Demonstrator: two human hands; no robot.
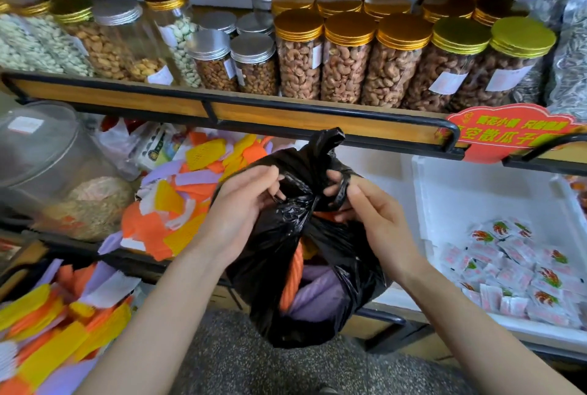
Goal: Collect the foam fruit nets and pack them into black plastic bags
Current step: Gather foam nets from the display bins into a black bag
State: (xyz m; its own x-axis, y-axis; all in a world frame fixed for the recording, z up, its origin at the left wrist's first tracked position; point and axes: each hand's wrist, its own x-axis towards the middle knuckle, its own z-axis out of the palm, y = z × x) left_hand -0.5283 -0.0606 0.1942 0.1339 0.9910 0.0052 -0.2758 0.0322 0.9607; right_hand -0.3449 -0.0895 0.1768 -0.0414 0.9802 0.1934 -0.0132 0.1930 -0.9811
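Nearest me, at 6 o'clock, lies the speckled floor (254, 356), and at 8 o'clock a loose heap of foam nets (47, 331) in yellow, orange, lilac and white. My two bare forearms rise from the bottom corners and meet in the middle, where the black plastic bag (279, 267) hangs in the air. Its long axis runs upright: the rounded belly sags toward 6 o'clock and the twisted handles point to 12 o'clock. The bag is glossy and creased, gaping on the side facing me, so that the packed nets (317, 296), orange and lilac, show inside. My left hand (241, 207) comes in from 7 o'clock, palm turned away, fingers curled and pinching one handle. My right hand (371, 213) comes in from 5 o'clock, its fingers hooked through the other handle's loop. Beyond them, at 10 o'clock, a second pile of nets (178, 204) fills a lower shelf; at 3 o'clock a white foam box (444, 191) holds small sachets (514, 267). Farthest, along 12 o'clock, jars of nuts (346, 61) with gold and silver lids crowd the upper shelf (270, 112).
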